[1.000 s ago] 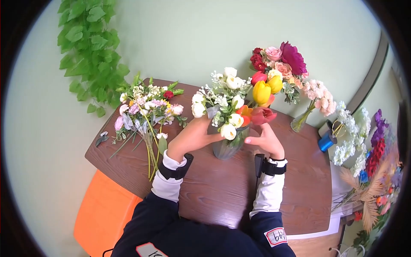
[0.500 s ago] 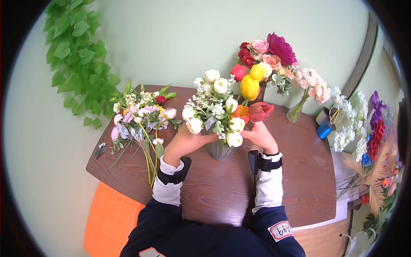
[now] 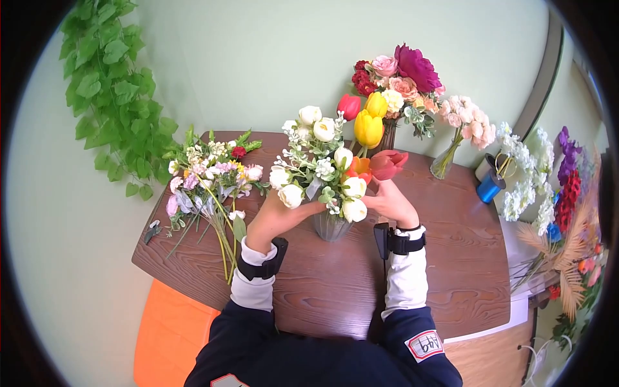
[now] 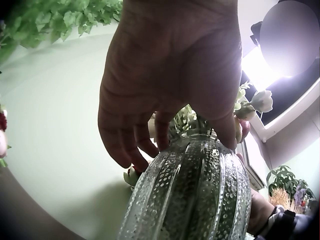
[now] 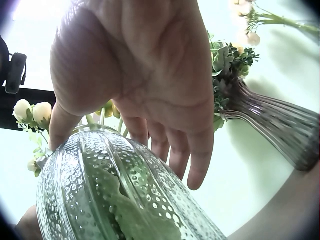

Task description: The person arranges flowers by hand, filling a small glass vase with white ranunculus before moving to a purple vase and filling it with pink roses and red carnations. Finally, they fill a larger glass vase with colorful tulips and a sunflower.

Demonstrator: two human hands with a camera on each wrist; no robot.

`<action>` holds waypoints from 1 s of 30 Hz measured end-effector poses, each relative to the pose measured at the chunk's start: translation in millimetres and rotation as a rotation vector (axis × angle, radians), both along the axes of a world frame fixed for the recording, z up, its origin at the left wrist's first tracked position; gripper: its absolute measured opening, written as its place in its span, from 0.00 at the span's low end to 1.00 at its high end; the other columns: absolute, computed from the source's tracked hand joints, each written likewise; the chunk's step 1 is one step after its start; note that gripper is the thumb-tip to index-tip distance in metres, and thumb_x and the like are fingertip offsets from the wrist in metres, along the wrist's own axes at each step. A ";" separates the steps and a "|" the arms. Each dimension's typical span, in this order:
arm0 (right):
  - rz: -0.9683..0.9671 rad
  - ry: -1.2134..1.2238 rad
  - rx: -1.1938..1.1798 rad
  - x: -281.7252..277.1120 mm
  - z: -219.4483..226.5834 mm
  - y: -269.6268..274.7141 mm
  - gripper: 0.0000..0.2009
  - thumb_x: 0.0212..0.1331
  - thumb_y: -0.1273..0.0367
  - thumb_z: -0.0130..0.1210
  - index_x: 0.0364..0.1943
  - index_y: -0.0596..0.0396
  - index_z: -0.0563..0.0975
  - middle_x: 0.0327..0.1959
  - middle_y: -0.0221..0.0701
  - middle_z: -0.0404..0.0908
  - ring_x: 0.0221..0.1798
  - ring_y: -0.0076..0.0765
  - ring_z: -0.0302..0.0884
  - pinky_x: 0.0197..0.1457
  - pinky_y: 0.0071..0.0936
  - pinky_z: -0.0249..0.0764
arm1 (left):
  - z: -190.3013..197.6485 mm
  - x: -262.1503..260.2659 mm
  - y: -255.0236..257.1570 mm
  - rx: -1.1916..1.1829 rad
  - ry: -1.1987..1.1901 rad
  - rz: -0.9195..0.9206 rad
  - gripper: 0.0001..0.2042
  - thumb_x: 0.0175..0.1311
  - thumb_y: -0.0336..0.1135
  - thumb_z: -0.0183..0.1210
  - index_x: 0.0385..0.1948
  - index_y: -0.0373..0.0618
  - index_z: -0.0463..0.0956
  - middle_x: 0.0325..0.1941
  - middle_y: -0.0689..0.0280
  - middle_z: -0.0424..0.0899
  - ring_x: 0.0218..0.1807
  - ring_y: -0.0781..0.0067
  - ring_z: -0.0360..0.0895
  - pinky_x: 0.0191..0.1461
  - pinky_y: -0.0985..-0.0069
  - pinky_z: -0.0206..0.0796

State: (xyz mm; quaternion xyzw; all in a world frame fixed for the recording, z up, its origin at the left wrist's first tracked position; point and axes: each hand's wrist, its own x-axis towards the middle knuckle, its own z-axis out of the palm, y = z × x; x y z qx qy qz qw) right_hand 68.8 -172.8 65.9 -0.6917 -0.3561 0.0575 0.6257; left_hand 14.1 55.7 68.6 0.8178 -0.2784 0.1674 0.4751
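Note:
My left hand (image 3: pixel 277 216) is at the left side of a ribbed clear glass vase (image 3: pixel 332 228), its thumb and loosely bent fingers either side of the neck in the left wrist view. From the other side my right hand (image 3: pixel 394 205) reaches round the same neck, its thumb on one side and its fairly straight fingers on the other. White flowers (image 3: pixel 324 129) with pale green sprigs stand in the vase. Yellow tulips (image 3: pixel 369 130) and a red tulip (image 3: pixel 389 165) lean toward the right. Blooms hide the rim and several fingertips in the head view.
Loose mixed flowers (image 3: pixel 218 174) lie at the left of the brown table (image 3: pixel 322 290). Behind stand a ribbed vase (image 5: pixel 275 125) with roses and a magenta bloom (image 3: pixel 418 68), and a glass vase (image 3: pixel 443 161) of pale pink flowers. A blue spool (image 3: pixel 491 187) is at the right edge.
The head view has shifted slightly, so the scene sits further left. My right hand has come in closer to the vase and its thumb now goes behind the white flowers. The left hand stays beside the vase.

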 end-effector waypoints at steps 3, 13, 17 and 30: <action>-0.008 -0.074 -0.012 0.6 -0.7 3.2 0.34 0.43 0.70 0.68 0.56 0.60 0.64 0.52 0.30 0.69 0.59 0.28 0.61 0.66 0.31 0.53 | -25.0 11.4 -3.0 0.173 -0.249 0.084 0.17 0.57 0.31 0.57 0.50 0.41 0.71 0.48 0.57 0.75 0.52 0.59 0.72 0.54 0.68 0.64; -0.228 -0.152 0.127 -5.2 -1.5 27.1 0.20 0.48 0.72 0.64 0.43 0.58 0.67 0.43 0.27 0.69 0.48 0.25 0.65 0.54 0.26 0.62 | -14.8 15.2 -18.4 -0.347 -0.001 0.137 0.16 0.57 0.29 0.60 0.47 0.39 0.73 0.47 0.62 0.79 0.47 0.72 0.75 0.49 0.75 0.67; -0.238 -0.159 0.280 -8.7 6.0 33.0 0.17 0.49 0.72 0.62 0.42 0.59 0.70 0.42 0.28 0.72 0.47 0.24 0.67 0.54 0.26 0.63 | -8.3 15.2 -19.7 -0.411 0.003 0.251 0.15 0.55 0.29 0.63 0.44 0.38 0.75 0.44 0.67 0.79 0.44 0.79 0.74 0.48 0.78 0.66; -0.234 -0.242 0.239 -9.5 5.5 28.3 0.15 0.49 0.75 0.58 0.43 0.59 0.71 0.43 0.28 0.72 0.48 0.24 0.68 0.54 0.26 0.64 | 80.0 9.8 -16.4 -0.670 -0.042 0.124 0.19 0.61 0.38 0.58 0.52 0.41 0.70 0.49 0.65 0.78 0.49 0.74 0.76 0.43 0.77 0.69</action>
